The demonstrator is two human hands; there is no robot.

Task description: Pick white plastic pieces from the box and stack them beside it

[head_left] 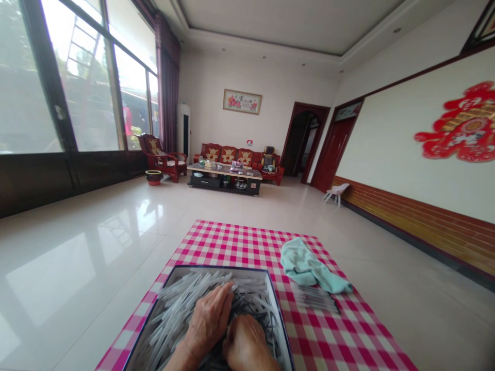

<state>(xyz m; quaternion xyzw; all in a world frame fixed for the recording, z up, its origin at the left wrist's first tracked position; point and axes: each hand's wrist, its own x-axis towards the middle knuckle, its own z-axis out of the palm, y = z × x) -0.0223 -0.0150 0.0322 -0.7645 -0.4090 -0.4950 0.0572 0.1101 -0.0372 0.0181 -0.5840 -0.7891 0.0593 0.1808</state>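
reaches into a blue-rimmed box (224, 266) on a checked cloth (247, 237), among loose pale tubes (183, 296) and dark thin pieces (246, 304), with the left hand (211, 314) fairly straight-fingered and the right hand (247, 340) curled inward just beside it. cannot tell whether gripping anything with either. shows, right of the box, a blurred row of clear tubes (315, 299) beside a mint-green towel (303, 263).

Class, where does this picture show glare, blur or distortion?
In the head view, daylight washes out the windows and glares off the floor; there too, the right hand and clear sticks by the cloth look blurred, and the right wall leans, seemingly stretched.
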